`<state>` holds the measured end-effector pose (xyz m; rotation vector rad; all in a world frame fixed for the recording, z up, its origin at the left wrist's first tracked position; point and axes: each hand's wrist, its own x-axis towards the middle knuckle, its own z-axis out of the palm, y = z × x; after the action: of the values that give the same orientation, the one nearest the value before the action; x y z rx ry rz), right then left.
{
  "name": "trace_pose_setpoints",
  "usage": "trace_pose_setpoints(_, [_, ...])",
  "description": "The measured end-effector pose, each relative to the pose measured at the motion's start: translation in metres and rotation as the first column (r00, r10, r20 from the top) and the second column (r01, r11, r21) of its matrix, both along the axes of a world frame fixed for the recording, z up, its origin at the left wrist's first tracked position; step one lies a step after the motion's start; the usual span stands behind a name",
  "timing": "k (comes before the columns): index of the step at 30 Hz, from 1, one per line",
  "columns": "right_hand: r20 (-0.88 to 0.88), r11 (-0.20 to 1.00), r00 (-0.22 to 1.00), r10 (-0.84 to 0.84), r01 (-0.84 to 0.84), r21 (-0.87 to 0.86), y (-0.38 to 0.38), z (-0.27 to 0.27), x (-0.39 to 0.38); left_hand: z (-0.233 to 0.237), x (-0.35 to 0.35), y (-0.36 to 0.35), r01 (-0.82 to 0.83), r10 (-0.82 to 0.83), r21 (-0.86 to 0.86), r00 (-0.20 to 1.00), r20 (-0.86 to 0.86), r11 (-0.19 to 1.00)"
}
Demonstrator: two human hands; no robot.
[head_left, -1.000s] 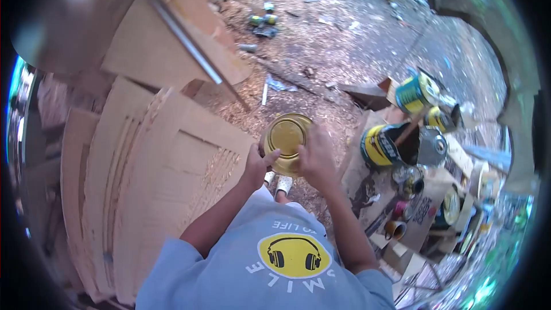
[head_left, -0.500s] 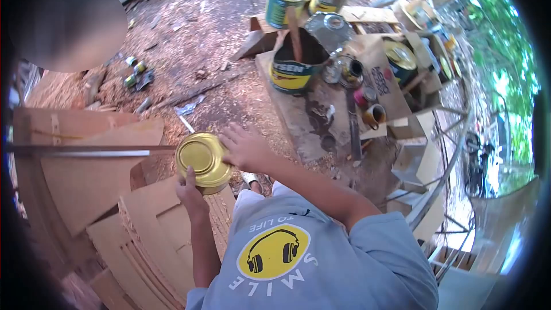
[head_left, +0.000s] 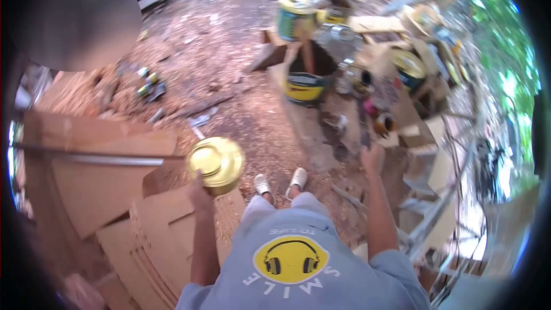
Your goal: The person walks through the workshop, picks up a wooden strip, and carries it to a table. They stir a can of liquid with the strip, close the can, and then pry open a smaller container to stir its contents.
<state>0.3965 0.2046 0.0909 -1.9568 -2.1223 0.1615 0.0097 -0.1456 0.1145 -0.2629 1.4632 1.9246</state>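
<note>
My left hand (head_left: 201,196) grips a gold-coloured round tin (head_left: 221,181) by its near side, its ringed end facing up. The tin is held over the cardboard sheets at my left. My right hand (head_left: 373,159), blurred by motion, is curled at the near end of a flat dark bar (head_left: 364,126) that lies on a stained board (head_left: 313,143). Just beyond it on the board are a small brown-rimmed cup (head_left: 384,123) and a large cut-open paint can (head_left: 304,89) with a wooden stick (head_left: 308,56) standing in it.
Flat cardboard sheets (head_left: 163,235) cover the left. Behind the open can stand another paint can (head_left: 294,20) and a clear plastic jug (head_left: 338,40). A cardboard box (head_left: 433,89) with a lidded can (head_left: 407,66) is at right, near metal rods (head_left: 442,195). Wood shavings (head_left: 189,69) litter the ground.
My right hand has left the tin's side and moved right to the bar on the board. The left hand still holds the tin. The view has shifted, and both feet now show.
</note>
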Motion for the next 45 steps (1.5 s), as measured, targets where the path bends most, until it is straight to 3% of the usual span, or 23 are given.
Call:
trace_pose_setpoints(1, [-0.076, 0.994, 0.993, 0.089, -0.083, 0.074, -0.001, -0.001, -0.005, 0.023, 0.013, 0.012, -0.059, 0.058, 0.058, 0.998, 0.031, 0.997])
trace_pose_setpoints(4, [-0.422, 0.944, 0.87, 0.257, -0.318, -0.081, -0.015, 0.0, -0.034, 0.093, 0.034, 0.028, -0.033, 0.002, 0.196, 0.988, 0.153, 0.98])
trace_pose_setpoints(7, [-0.614, 0.833, 0.761, 0.211, -0.468, -0.295, -0.048, 0.041, -0.084, 0.121, 0.04, 0.041, -0.045, 0.027, 0.342, 0.998, 0.056, 0.939])
trace_pose_setpoints(9, [-0.712, 0.769, 0.675, 0.194, -0.555, -0.317, -0.065, 0.065, -0.108, 0.155, 0.045, 0.046, 0.026, -0.04, 0.379, 0.999, 0.029, 0.925])
trace_pose_setpoints(13, [-0.807, 0.578, 0.548, 0.22, -0.74, -0.345, -0.092, 0.125, -0.138, 0.177, 0.047, 0.046, 0.057, -0.113, 0.403, 0.987, 0.117, 0.913])
trace_pose_setpoints(16, [-0.921, 0.381, 0.384, 0.073, -0.864, -0.33, -0.105, 0.166, -0.152, 0.183, 0.052, 0.051, 0.008, -0.059, 0.394, 0.991, 0.119, 0.919])
trace_pose_setpoints(19, [-0.968, 0.329, 0.207, -0.144, -0.912, -0.244, -0.108, 0.19, -0.169, 0.175, 0.054, 0.056, 0.071, -0.094, 0.402, 0.995, 0.037, 0.913])
trace_pose_setpoints(21, [-0.952, 0.247, 0.181, -0.247, -0.938, -0.243, -0.097, 0.193, -0.183, 0.159, 0.059, 0.058, 0.056, -0.094, 0.425, 0.993, 0.07, 0.903])
trace_pose_setpoints(22, [-0.95, 0.255, 0.19, -0.248, -0.933, -0.253, -0.095, 0.189, -0.184, 0.16, 0.064, 0.059, 0.039, -0.073, 0.35, 0.994, 0.083, 0.936])
trace_pose_setpoints(24, [-0.937, 0.257, 0.231, -0.263, -0.919, -0.299, -0.091, 0.188, -0.184, 0.165, 0.069, 0.068, 0.158, -0.157, 0.241, 0.987, -0.02, 0.958])
trace_pose_setpoints(27, [-0.897, 0.26, 0.292, -0.332, -0.886, -0.384, -0.089, 0.21, -0.177, 0.166, 0.075, 0.074, 0.262, -0.21, 0.191, 0.944, -0.255, 0.946])
trace_pose_setpoints(30, [-0.867, 0.295, 0.252, -0.43, -0.868, -0.398, -0.091, 0.22, -0.155, 0.195, 0.085, 0.086, 0.153, -0.127, 0.262, 0.985, -0.116, 0.953])
trace_pose_setpoints(32, [-0.853, 0.267, 0.237, -0.465, -0.881, -0.39, -0.088, 0.22, -0.138, 0.206, 0.087, 0.086, 0.253, -0.222, 0.218, 0.962, -0.157, 0.942])
trace_pose_setpoints(35, [-0.86, 0.355, 0.185, -0.475, -0.855, -0.379, -0.09, 0.225, -0.128, 0.207, 0.089, 0.089, 0.368, -0.342, 0.066, 0.907, -0.245, 0.928])
trace_pose_setpoints(38, [-0.884, 0.4, 0.195, -0.425, -0.836, -0.376, -0.085, 0.206, -0.119, 0.183, 0.078, 0.109, 0.454, -0.523, -0.266, 0.787, -0.328, 0.85])
trace_pose_setpoints(40, [-0.921, 0.472, 0.306, -0.24, -0.793, -0.387, -0.081, 0.173, -0.107, 0.166, 0.063, 0.13, 0.491, -0.695, -0.539, 0.662, -0.279, 0.685])
trace_pose_setpoints(42, [-0.839, 0.331, 0.435, -0.326, -0.779, -0.532, -0.076, 0.167, -0.11, 0.151, 0.047, 0.166, 0.576, -0.855, -0.691, 0.506, -0.117, 0.436])
trace_pose_setpoints(45, [-0.795, 0.43, 0.489, -0.36, -0.669, -0.606, -0.078, 0.118, -0.107, 0.074, 0.055, 0.204, 0.561, -0.86, -0.652, 0.333, -0.388, 0.511])
